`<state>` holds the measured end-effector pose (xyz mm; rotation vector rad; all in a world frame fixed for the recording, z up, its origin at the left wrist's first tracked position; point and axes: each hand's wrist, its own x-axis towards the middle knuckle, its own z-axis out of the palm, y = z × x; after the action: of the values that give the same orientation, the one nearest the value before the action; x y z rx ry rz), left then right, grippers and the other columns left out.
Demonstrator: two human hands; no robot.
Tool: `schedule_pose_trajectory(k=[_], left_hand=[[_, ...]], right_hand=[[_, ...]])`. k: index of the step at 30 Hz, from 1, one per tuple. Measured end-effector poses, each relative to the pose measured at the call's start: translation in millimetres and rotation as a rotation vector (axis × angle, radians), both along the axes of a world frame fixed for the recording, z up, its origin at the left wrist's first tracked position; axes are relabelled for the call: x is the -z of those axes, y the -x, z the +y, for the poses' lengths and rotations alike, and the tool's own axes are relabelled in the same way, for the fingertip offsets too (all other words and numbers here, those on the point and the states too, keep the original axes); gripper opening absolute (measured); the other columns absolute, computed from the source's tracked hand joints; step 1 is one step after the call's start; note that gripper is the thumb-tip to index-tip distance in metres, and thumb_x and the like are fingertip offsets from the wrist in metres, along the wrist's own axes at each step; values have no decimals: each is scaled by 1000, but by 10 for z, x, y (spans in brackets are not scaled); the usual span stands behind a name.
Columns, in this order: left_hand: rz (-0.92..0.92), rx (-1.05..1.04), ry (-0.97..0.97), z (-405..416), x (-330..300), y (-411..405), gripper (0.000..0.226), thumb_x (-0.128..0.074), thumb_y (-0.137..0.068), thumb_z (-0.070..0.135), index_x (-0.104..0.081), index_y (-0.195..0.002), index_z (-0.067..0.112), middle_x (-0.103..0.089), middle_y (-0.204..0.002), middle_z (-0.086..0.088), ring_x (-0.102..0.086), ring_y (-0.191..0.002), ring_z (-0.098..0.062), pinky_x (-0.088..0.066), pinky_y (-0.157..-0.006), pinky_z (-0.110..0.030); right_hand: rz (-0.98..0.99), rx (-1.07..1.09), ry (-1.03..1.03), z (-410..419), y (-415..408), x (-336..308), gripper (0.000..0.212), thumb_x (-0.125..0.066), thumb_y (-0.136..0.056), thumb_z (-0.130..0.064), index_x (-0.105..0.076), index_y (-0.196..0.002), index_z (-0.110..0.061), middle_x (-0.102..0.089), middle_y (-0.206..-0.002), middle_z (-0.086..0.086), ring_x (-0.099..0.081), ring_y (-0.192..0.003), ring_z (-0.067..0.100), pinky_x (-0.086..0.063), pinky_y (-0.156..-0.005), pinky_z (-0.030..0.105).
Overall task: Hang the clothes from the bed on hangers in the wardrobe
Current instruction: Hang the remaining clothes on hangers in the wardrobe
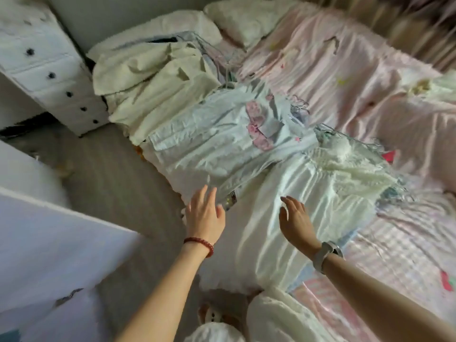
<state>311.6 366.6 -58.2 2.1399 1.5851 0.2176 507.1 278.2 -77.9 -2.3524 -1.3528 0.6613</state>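
Both my hands hover over the bed [345,70]: left hand [204,218] and right hand [296,222], each grip released, holding nothing. Beneath them lies a white dress [283,206], beyond it a pale shirt [209,139] and cream coat [153,85]. Left of the bed stand blurred white drawers [49,67]; hangers [301,109] barely show.

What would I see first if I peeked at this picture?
Two bare hands reach out over the bed: the left hand with a red bracelet, the right hand with a pale watch. Under them lies a shiny white garment. Beyond it more pale clothes pile up on the pink bedspread.
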Motion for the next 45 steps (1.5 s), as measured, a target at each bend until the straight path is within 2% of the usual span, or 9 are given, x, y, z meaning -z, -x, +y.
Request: schedule_pose_trajectory(k=[11,19,23,28,32,36,39,41,45], left_hand=[[165,486,135,300,497,-2677,52,-39,-95,23,-23,-144,21,-10,-154,-2,-8,-141,-20,-16,-111,-39],[306,620,129,624,1026,-3671,74,-21,-79,64,-1,-145,39,8,-156,3,11,-142,-19,3,-112,-51],[372,563,149,573,1239,-3803,75,-30,-82,72,-4,-145,40,5,-156,5,11,-142,-18,11,-110,-56],[340,524,46,423,1357,-3872,84,-4,-69,73,-24,-143,37,-13,-155,-1,2,-143,-24,18,-105,-56],[243,485,-42,330,1417,-3920,58,-32,-82,58,-56,-125,28,-52,-132,-10,-36,-131,-34,-3,-102,-69],[221,488,-125,294,1436,-3925,44,-64,-80,39,-59,-119,18,-64,-114,-10,-53,-115,-37,-18,-97,-72],[264,537,-177,264,1413,-3914,54,-54,-81,47,-53,-122,13,-68,-100,-11,-61,-102,-34,-27,-95,-67],[242,558,-168,226,1389,-3922,61,-67,-75,43,-49,-124,10,-69,-87,-11,-65,-87,-31,-36,-93,-59],[201,589,-136,179,1345,-3918,48,-76,-71,29,-61,-111,6,-68,-73,-10,-64,-69,-29,-49,-74,-42]], right_hand=[[68,492,45,-241,-2410,485,37,-39,-93,-4,-44,-128,5,-47,-131,24,-40,-123,35,-25,-105,36],[-9,641,72,-25,-3894,1060,40,-34,-89,-8,-43,-124,9,-47,-125,30,-42,-116,42,-30,-98,43],[-14,688,177,31,-4387,1312,41,-33,-91,-15,-41,-124,7,-45,-128,31,-41,-117,43,-31,-97,45],[-115,640,453,-11,-4603,1474,46,-31,-91,-27,-29,-134,-10,-46,-134,13,-34,-126,30,-19,-103,50],[-241,626,459,-2,-4689,1456,39,-28,-94,-32,-45,-125,-14,-50,-129,14,-37,-123,30,-21,-100,47],[-184,672,257,-16,-4679,1437,44,-34,-93,-48,-58,-113,-16,-53,-120,17,-45,-113,33,-34,-90,41],[-72,743,173,-55,-4597,1382,46,-36,-92,-52,-57,-83,-12,-56,-106,17,-54,-95,34,-36,-72,35],[-64,772,125,-136,-4501,1341,42,-37,-92,-50,-45,-69,-15,-54,-94,16,-53,-85,32,-31,-66,32],[-69,816,7,-364,-4257,1225,41,-35,-96,-41,-51,-74,-11,-51,-84,9,-48,-78,26,-27,-64,31]])
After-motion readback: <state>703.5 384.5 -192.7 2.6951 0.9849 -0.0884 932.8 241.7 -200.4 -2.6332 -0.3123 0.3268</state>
